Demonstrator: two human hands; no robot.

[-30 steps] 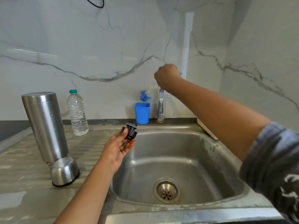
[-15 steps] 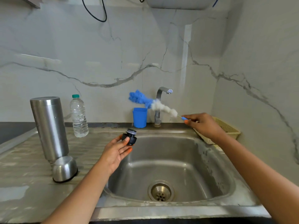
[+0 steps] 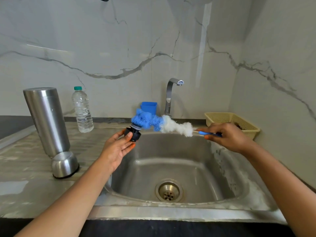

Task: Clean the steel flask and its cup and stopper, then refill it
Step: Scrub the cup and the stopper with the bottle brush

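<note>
Cup, a rounded steel dome with a dark rim, sits mouth-down on the wet, ridged steel worktop left of the sink, a smooth basin with a round perforated drain. Above the basin's left edge the left hand pinches the black ribbed stopper between thumb and fingers. The right hand holds the brush by its thin blue handle, fingers curled round it; the fluffy head, white then blue, touches the stopper's top. Just behind the cup stands the flask, a tall brushed-steel cylinder. Farther back are a clear ribbed plastic bottle, a blue holder, a curved chrome tap and a cream mesh basket, against veined marble.
</note>
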